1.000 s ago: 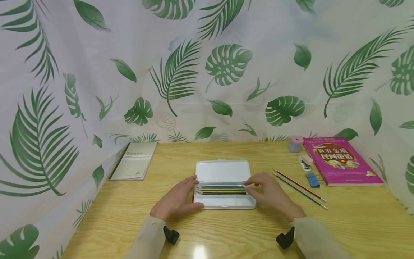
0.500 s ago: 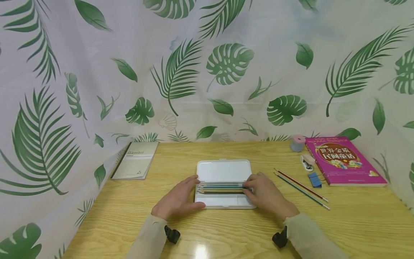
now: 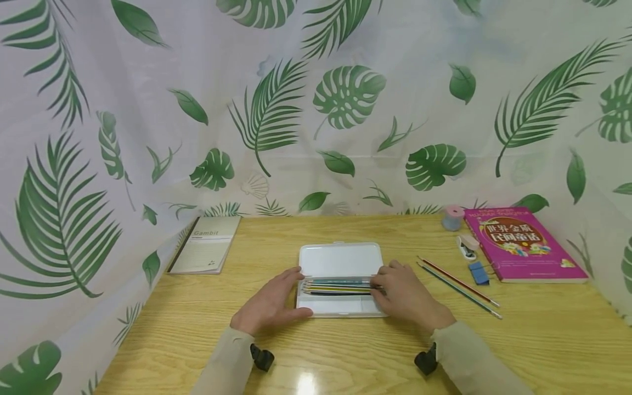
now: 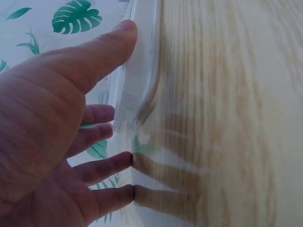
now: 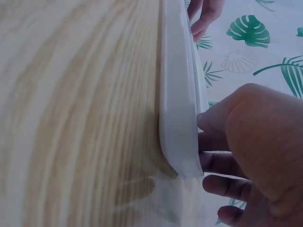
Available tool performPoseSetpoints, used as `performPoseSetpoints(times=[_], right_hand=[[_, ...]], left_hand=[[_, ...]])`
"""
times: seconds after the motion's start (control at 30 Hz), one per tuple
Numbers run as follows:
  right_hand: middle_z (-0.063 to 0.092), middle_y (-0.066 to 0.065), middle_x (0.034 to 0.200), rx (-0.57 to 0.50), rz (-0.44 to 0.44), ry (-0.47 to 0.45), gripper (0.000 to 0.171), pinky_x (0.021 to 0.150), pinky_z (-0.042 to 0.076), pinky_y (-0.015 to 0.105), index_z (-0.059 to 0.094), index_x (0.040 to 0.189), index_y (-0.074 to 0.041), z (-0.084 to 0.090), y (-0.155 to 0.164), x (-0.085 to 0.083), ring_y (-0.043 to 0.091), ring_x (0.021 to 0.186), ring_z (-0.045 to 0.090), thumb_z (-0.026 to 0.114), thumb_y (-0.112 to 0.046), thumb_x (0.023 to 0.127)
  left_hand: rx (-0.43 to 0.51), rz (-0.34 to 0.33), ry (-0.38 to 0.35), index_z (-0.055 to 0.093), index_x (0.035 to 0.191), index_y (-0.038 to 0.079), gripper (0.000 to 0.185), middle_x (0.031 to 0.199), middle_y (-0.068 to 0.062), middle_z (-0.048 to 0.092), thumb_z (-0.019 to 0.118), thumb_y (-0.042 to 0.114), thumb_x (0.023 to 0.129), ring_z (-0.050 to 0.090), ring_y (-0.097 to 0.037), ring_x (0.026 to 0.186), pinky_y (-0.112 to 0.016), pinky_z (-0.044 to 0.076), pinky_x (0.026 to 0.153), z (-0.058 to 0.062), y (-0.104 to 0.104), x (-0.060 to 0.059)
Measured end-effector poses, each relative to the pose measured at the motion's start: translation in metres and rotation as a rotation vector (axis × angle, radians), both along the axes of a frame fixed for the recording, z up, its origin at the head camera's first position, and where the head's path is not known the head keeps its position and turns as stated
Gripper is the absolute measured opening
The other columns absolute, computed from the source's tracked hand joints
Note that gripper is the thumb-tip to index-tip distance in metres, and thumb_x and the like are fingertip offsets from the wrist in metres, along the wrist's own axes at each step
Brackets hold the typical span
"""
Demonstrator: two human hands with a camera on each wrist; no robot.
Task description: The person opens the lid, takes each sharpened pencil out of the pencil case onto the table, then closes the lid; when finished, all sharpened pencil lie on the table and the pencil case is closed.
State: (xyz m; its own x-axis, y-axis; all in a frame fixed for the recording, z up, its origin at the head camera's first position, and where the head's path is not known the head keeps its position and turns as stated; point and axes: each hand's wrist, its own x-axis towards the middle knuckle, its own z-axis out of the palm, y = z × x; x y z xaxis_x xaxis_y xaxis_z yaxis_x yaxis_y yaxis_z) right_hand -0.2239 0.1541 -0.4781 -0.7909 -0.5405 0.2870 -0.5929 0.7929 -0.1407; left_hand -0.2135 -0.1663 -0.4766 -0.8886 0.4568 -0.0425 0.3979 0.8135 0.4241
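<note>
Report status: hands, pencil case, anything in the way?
Left hand at case, left end; right hand over pencils, right ends, grip hidden. Case open, pencils inside. Two loose pencils right, apparently not in the way.

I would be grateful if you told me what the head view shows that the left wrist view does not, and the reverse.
Only the head view shows the row of pencils inside the white case, two loose pencils, the pink book, the Gambit notebook and the right hand.

Only the left wrist view shows the palm side of the left hand and its fingers' reflections.

Both share the left hand, part of the white case, the wooden table and the leaf-patterned backdrop.
</note>
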Motion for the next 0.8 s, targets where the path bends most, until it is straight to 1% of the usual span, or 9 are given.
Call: performPoseSetpoints(times=[0.17, 0.27, 0.37, 0.5, 0.63, 0.7, 0.8], right_hand=[[0.060, -0.001, 0.084, -0.014, 0.014, -0.038, 0.014, 0.062, 0.036, 0.030, 0.078, 0.096, -0.010, -0.0006, -0.0008, -0.0003, 0.016, 0.075, 0.045, 0.070, -0.018, 0.089], [0.058, -0.003, 0.080, -0.055, 0.029, -0.063, 0.010, 0.063, 0.036, 0.029, 0.078, 0.092, -0.010, -0.0007, 0.0000, -0.0008, 0.014, 0.072, 0.044, 0.070, -0.015, 0.089], [0.059, -0.005, 0.079, -0.108, 0.030, -0.114, 0.008, 0.063, 0.037, 0.028, 0.079, 0.090, -0.011, -0.0028, 0.0023, -0.0031, 0.012, 0.072, 0.044, 0.071, -0.013, 0.089], [0.062, -0.006, 0.082, -0.169, -0.007, -0.202, 0.007, 0.065, 0.042, 0.028, 0.078, 0.091, -0.011, -0.0040, 0.0041, -0.0056, 0.011, 0.075, 0.047, 0.072, -0.010, 0.090], [0.062, -0.006, 0.083, -0.242, -0.046, -0.275, 0.005, 0.066, 0.046, 0.029, 0.077, 0.091, -0.011, -0.0011, 0.0045, -0.0052, 0.012, 0.077, 0.049, 0.072, -0.009, 0.090], [0.061, -0.007, 0.083, -0.265, -0.052, -0.291, 0.004, 0.066, 0.046, 0.028, 0.076, 0.090, -0.011, -0.0004, 0.0049, -0.0047, 0.012, 0.077, 0.049, 0.072, -0.011, 0.091], [0.059, -0.008, 0.080, -0.277, -0.057, -0.284, 0.004, 0.065, 0.046, 0.028, 0.075, 0.089, -0.011, -0.0010, 0.0055, -0.0040, 0.011, 0.076, 0.049, 0.074, -0.014, 0.091]], left_hand=[[0.001, -0.006, 0.000, 0.042, 0.150, 0.012, 0.084, 0.161, -0.006, 0.030, 0.070, 0.059, 0.086, 0.033, -0.027, 0.145, -0.045, 0.032, 0.117, 0.0006, -0.0004, 0.0004], [0.004, -0.006, -0.004, 0.042, 0.150, 0.013, 0.084, 0.161, -0.005, 0.030, 0.070, 0.059, 0.086, 0.033, -0.026, 0.145, -0.045, 0.032, 0.117, 0.0008, -0.0004, 0.0010], [0.002, -0.003, -0.002, 0.042, 0.150, 0.013, 0.084, 0.161, -0.004, 0.030, 0.069, 0.060, 0.086, 0.032, -0.026, 0.145, -0.045, 0.032, 0.117, 0.0008, -0.0007, 0.0014], [-0.005, 0.000, 0.009, 0.042, 0.150, 0.013, 0.084, 0.161, -0.003, 0.031, 0.070, 0.060, 0.085, 0.032, -0.025, 0.145, -0.044, 0.031, 0.118, 0.0017, -0.0011, 0.0019], [-0.010, 0.000, 0.014, 0.043, 0.150, 0.013, 0.084, 0.161, -0.004, 0.031, 0.069, 0.060, 0.085, 0.032, -0.024, 0.145, -0.044, 0.031, 0.118, 0.0023, -0.0010, 0.0020], [-0.007, 0.000, 0.012, 0.042, 0.150, 0.013, 0.084, 0.161, -0.004, 0.030, 0.069, 0.060, 0.085, 0.032, -0.025, 0.145, -0.044, 0.031, 0.118, 0.0023, -0.0008, 0.0018], [-0.002, 0.000, 0.008, 0.042, 0.150, 0.013, 0.084, 0.161, -0.004, 0.030, 0.069, 0.060, 0.086, 0.032, -0.025, 0.145, -0.044, 0.031, 0.118, 0.0017, -0.0008, 0.0015]])
